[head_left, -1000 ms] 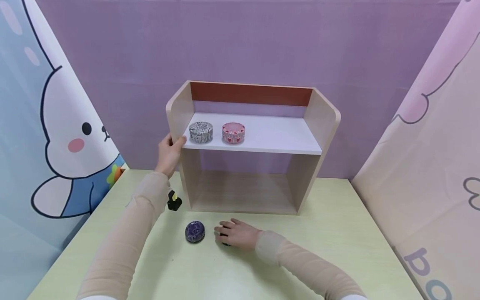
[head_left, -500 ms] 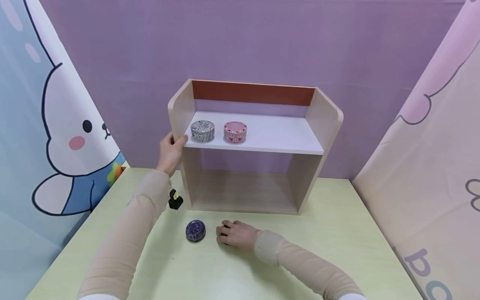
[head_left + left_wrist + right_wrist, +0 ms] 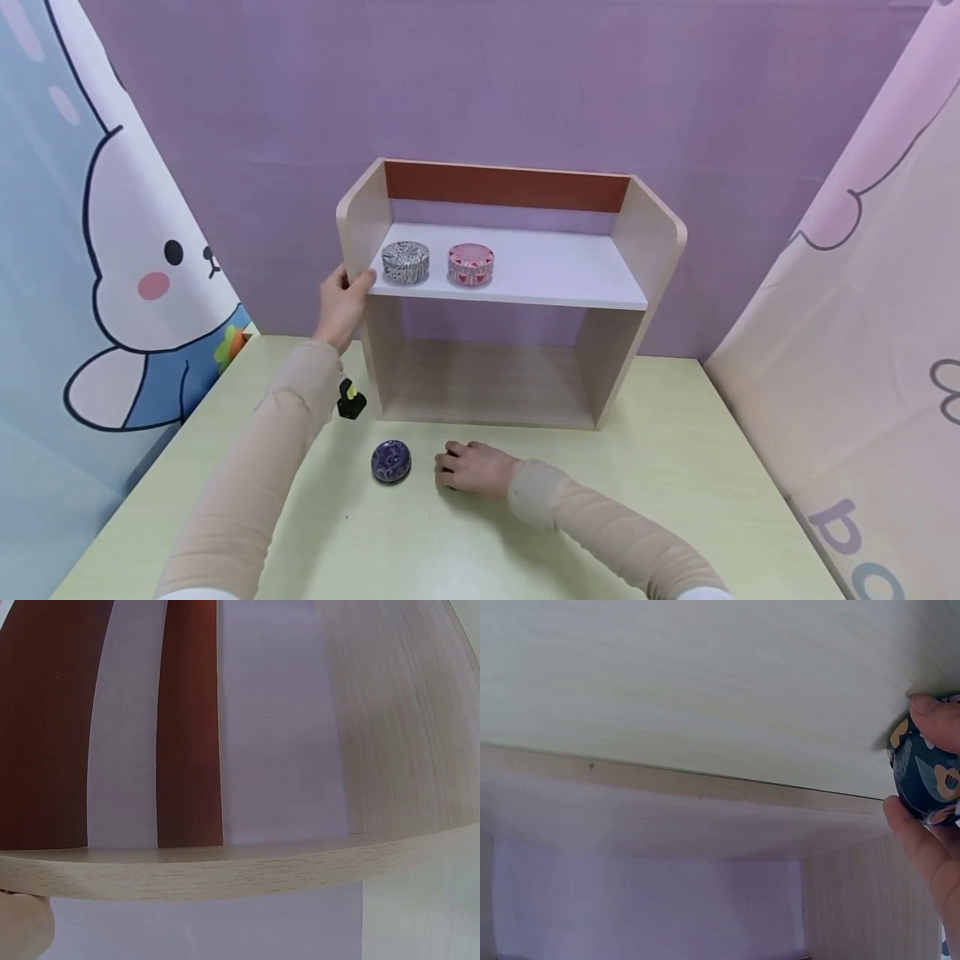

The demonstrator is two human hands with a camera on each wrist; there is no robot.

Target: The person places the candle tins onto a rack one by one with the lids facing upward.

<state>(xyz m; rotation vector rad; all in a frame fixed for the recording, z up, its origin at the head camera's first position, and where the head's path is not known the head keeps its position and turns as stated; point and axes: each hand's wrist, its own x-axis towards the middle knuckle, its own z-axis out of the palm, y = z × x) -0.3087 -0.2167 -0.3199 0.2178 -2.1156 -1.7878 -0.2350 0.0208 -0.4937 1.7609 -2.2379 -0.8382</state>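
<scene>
My left hand (image 3: 342,308) grips the left side panel of a small wooden shelf unit (image 3: 510,421), thumb at the front edge by the white shelf board. Only a bit of that hand (image 3: 24,924) shows at the lower left of the left wrist view. On the table before the unit, my right hand (image 3: 476,469) holds a round dark tin, almost wholly covered in the head view. In the right wrist view this tin (image 3: 922,771) has a floral pattern and sits between thumb and fingers. A purple patterned round tin (image 3: 391,462) lies left of the right hand, untouched.
Up on the white shelf board (image 3: 555,262) stand a black-and-white patterned tin (image 3: 405,263) and a pink tin with hearts (image 3: 470,265), side by side toward the left. A small black object (image 3: 350,400) with a yellow spot is by the left forearm.
The right hand's fingers have drawn in slightly around the dark tin, and less of it shows. My left hand keeps its grip on the panel. The head view has shifted very slightly.
</scene>
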